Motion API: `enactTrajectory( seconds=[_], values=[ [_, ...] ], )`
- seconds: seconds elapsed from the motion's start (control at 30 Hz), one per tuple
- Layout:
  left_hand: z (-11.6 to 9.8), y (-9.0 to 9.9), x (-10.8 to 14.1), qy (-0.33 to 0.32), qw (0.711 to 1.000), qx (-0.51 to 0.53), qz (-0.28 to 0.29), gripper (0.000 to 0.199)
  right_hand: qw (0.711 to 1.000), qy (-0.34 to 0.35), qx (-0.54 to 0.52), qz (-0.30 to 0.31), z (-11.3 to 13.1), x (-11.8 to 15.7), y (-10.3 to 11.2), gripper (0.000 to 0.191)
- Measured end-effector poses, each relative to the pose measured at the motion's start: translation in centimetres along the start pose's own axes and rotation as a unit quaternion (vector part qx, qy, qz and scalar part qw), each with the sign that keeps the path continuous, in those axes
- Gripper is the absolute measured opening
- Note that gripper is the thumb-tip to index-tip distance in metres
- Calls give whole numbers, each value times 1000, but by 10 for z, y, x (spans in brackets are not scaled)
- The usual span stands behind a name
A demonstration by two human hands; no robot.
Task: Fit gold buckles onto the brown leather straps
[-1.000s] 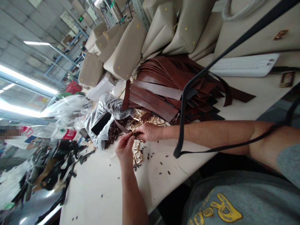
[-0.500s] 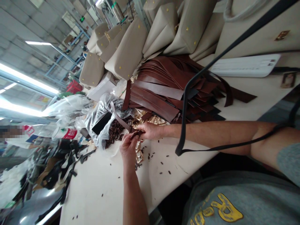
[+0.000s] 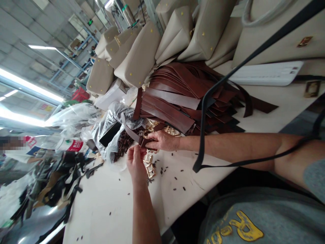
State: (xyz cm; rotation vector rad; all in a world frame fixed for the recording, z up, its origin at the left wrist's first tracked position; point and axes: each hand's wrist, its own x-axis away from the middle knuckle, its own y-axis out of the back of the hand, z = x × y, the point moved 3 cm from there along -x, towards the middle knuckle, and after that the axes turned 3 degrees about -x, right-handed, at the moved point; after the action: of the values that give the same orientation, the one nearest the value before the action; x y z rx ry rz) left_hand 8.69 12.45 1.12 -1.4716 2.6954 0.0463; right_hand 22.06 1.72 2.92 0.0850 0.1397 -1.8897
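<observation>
A brown leather strap runs from the plastic bag toward my hands, its paler underside showing along part of its length. My right hand comes in from the right and grips the strap near its dark end, fingers laid along it. My left hand, reaching up from below, has thumb and fingertips pinched at the strap's end; any small part between them is hidden. Beside the hands lie gold buckles, some partly covered by my right hand. Small brown leather loops are heaped in the bag just beyond.
A thick pile of brown leather straps lies behind my hands. Beige bags stand beyond it. Small dark bits are scattered over the white table. A black cord hangs across the view.
My left hand has shifted slightly left and down, away from the right fingers. My right fingers have stretched out along the strap, and more of its dark end shows.
</observation>
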Motion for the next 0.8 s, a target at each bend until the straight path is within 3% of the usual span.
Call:
enactTrajectory(
  seconds=[0.2,0.43,0.8],
  values=[
    [3,-1,-5,83,989,114,51,38,990,53,120,48,-4,2,-7,12],
    [0,5,1,151,975,155,54,34,975,65,205,49,-2,1,-9,17],
    [-3,-12,7,94,984,145,42,28,953,59,295,21,-1,5,-9,18]
  ],
)
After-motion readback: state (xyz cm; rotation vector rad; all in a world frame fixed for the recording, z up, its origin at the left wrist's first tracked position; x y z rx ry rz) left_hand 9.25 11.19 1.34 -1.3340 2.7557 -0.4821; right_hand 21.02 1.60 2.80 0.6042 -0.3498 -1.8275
